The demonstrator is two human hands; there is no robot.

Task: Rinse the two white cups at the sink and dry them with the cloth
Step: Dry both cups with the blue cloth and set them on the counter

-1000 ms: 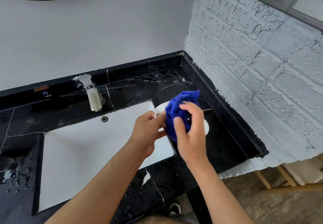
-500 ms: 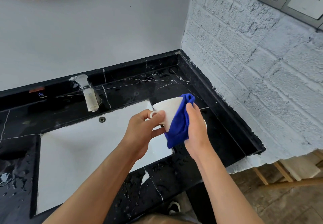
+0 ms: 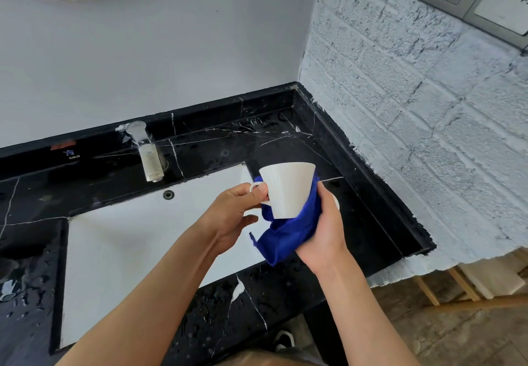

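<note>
**Drying a white cup over the corner of the sink**

Holding a white ceramic cup [image 3: 287, 189] by its small looped handle, the left hand [image 3: 233, 214] is pinching that handle between thumb and forefinger while its other fingers are hanging loose below. The cup is tilting, its wide rim pointing up and away toward the wall and its narrow base pointing down toward the person. It is hanging in the air above the right edge of the white rectangular sink basin [image 3: 137, 251], touching no surface.

The right hand [image 3: 324, 231] is clenching a deep blue cloth [image 3: 288, 237] and pressing it against the cup's right side and base. The cloth is wrapping under the cup, and a loose corner is drooping toward the basin.

A sliver of a second white object [image 3: 336, 202] is showing just behind the right hand, on the black marble counter [image 3: 368, 222]; too little of it is showing to tell whether it is the other cup. The counter is veined with white and is carrying water droplets along its front and left parts. A short metal faucet [image 3: 147, 151] is standing behind the basin, with a small round overflow hole [image 3: 168, 194] below it. A white painted brick wall [image 3: 414, 125] is bordering the counter on the right.
</note>
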